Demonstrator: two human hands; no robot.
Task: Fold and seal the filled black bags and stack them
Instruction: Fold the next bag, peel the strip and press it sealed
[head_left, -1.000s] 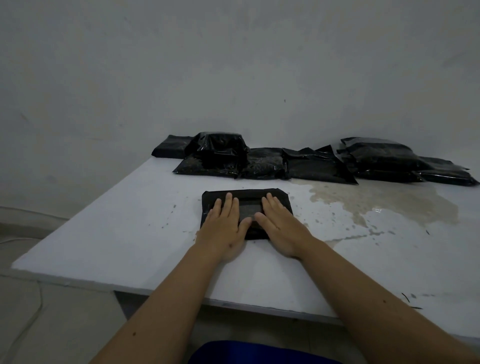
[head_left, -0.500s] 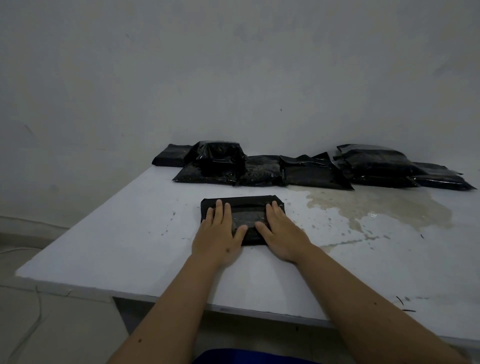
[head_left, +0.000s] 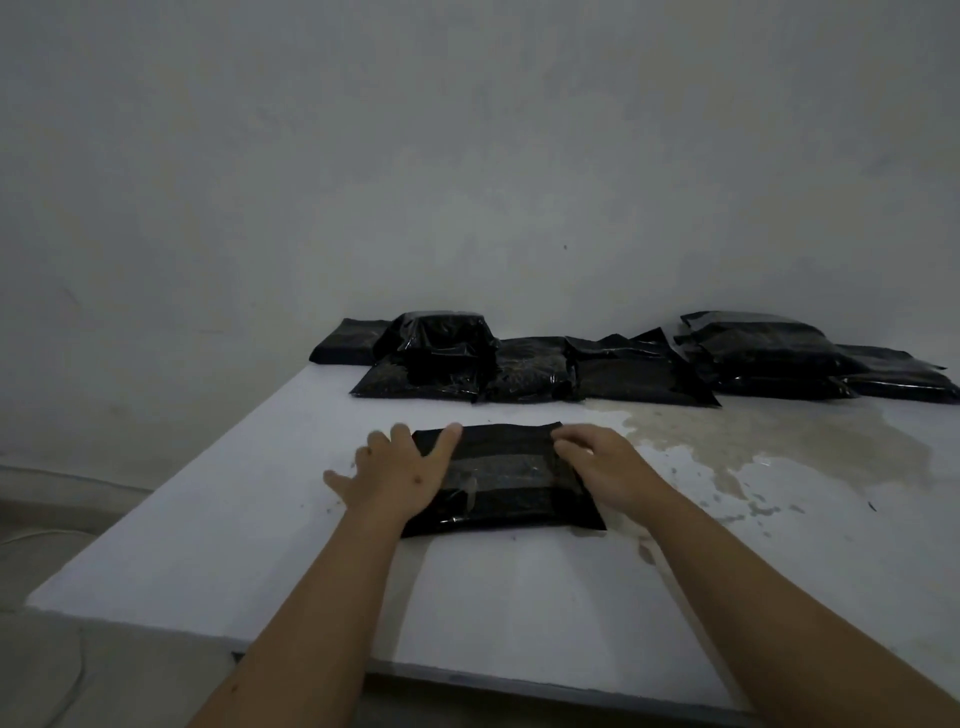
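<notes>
A folded black bag (head_left: 498, 475) with a strip of clear tape across it lies flat on the white table (head_left: 218, 509) in front of me. My left hand (head_left: 395, 470) rests on the bag's left edge, thumb over the top and fingers spread out onto the table. Over on the right edge, my right hand (head_left: 597, 462) has its fingers curled round the bag's far corner. A small stack of sealed bags (head_left: 441, 343) sits at the back left.
Several filled black bags (head_left: 639, 371) lie in a row along the wall, with another pile (head_left: 763, 351) at the back right. A wet brownish stain (head_left: 779, 441) spreads over the table's right side. The table's near edge (head_left: 467, 670) is close to me.
Both hands have slid apart from the middle of the bag to its left and right edges. The taped strip is now uncovered.
</notes>
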